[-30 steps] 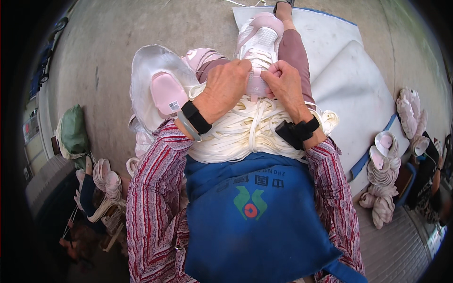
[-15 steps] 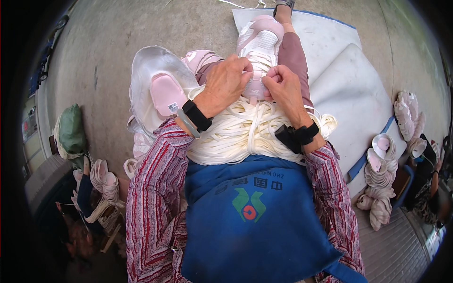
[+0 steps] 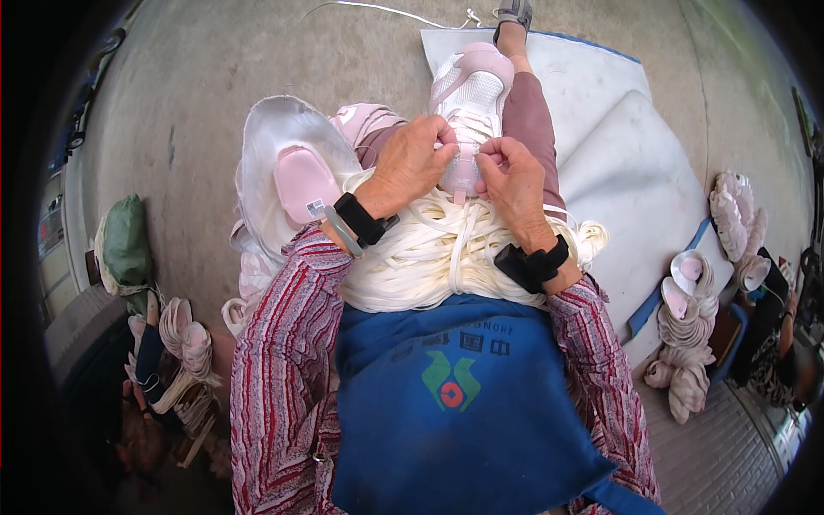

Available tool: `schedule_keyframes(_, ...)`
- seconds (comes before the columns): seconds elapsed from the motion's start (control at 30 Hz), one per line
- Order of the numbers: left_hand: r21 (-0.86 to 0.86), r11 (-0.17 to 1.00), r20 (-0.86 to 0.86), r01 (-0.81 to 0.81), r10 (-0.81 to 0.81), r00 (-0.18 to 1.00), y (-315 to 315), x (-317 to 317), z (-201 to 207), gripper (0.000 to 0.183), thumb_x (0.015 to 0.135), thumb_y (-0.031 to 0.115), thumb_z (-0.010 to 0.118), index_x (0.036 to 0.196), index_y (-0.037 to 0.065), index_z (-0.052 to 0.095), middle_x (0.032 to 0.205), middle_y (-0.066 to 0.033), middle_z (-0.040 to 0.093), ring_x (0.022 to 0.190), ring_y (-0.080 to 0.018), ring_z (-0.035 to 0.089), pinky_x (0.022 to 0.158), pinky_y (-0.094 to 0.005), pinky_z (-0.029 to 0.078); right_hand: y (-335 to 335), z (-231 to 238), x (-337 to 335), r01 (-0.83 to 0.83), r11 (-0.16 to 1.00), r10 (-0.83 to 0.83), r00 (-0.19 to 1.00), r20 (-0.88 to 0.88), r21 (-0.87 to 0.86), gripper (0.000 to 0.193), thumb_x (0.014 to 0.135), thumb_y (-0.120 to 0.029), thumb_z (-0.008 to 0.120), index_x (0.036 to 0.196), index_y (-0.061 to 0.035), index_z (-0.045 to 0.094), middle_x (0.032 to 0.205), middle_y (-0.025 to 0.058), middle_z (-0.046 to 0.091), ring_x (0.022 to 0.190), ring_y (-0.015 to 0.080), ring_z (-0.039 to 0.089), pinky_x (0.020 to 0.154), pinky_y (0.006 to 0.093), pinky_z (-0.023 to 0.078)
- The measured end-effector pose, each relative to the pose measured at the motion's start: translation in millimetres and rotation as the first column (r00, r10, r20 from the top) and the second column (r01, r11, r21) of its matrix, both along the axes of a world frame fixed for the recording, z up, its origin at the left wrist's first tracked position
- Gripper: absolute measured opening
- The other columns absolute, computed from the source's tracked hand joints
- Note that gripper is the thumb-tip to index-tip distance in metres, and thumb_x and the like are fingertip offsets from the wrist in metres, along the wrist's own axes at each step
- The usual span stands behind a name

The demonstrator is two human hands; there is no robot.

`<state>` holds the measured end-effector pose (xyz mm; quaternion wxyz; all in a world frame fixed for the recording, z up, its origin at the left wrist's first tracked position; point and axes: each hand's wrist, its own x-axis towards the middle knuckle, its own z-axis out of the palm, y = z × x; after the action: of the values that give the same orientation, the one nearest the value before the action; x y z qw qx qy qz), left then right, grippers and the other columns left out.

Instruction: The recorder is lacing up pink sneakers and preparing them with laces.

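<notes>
A pink and white shoe upper lies with its toe pointing away, white lace crossing its front. My left hand pinches at the left edge of the lacing, thumb against bent forefinger. On the opposite side, my right hand pinches near the top eyelets. Both seem to grip the lace, though the fingertips cover most of what they hold. Beneath my wrists, a thick bundle of cream laces rests across my lap, above a blue apron.
Left of my left hand sits a silvery-white shell with a pink pad inside. A pale sheet covers ground at the right. Stacked shoe uppers lie there, with another person beyond. A green sack stands far left.
Both hands and the shoe upper appear slightly lower in the picture. My left fingers have shifted a little down along the lacing; both hands keep their pinch.
</notes>
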<state>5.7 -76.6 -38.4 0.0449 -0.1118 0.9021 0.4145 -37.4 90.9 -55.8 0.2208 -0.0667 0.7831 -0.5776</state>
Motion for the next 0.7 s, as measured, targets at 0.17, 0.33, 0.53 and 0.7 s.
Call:
schedule_keyframes(0.17, 0.025, 0.999, 0.009, 0.02, -0.021, 1.0, -2, 2, 6, 0.017, 0.08, 0.015, 0.064, 0.086, 0.001, 0.06, 0.079, -0.0144, 0.062, 0.075, -0.0283, 0.061, 0.069, -0.0352, 0.046, 2, -8, 1, -0.067, 0.995, 0.082, 0.974, -0.21, 0.074, 0.013, 0.078, -0.006, 0.066, 0.089, -0.0001, 0.061, 0.075, 0.0104, 0.056, 0.063, 0.02, 0.058, 0.057, 0.0316, 0.048)
schedule_keyframes(0.33, -0.017, 0.991, -0.042, 0.134, -0.135, 0.99, -1, 11, 11, 0.016, 0.078, 0.014, 0.065, 0.086, 0.001, 0.061, 0.081, -0.0151, 0.063, 0.075, -0.0298, 0.061, 0.069, -0.0365, 0.047, 3, -12, -3, -0.092, 0.993, 0.112, 0.939, -0.326, 0.076, 0.014, 0.077, -0.007, 0.067, 0.088, -0.0013, 0.06, 0.074, 0.0104, 0.056, 0.065, 0.0221, 0.057, 0.06, 0.0335, 0.046)
schedule_keyframes(0.53, -0.171, 0.972, -0.067, 0.158, -0.172, 0.983, 8, 11, 12, 0.013, 0.08, 0.011, 0.062, 0.088, 0.001, 0.061, 0.083, -0.0158, 0.063, 0.077, -0.0316, 0.062, 0.069, -0.0381, 0.047, -1, -11, -3, -0.029, 0.999, 0.031, 0.995, -0.095, 0.027, 0.009, 0.078, -0.006, 0.065, 0.085, -0.0019, 0.059, 0.073, 0.0101, 0.055, 0.065, 0.0231, 0.056, 0.063, 0.0333, 0.045)
schedule_keyframes(0.7, -0.084, 0.971, -0.005, 0.223, -0.224, 0.974, -7, 6, 10, 0.013, 0.085, 0.012, 0.056, 0.092, 0.003, 0.06, 0.082, -0.014, 0.063, 0.077, -0.0289, 0.061, 0.07, -0.0347, 0.047, -1, -9, -4, -0.019, 1.0, 0.021, 0.977, -0.213, 0.011, 0.007, 0.078, -0.004, 0.063, 0.083, -0.0024, 0.059, 0.072, 0.01, 0.054, 0.065, 0.0232, 0.055, 0.063, 0.0337, 0.045)
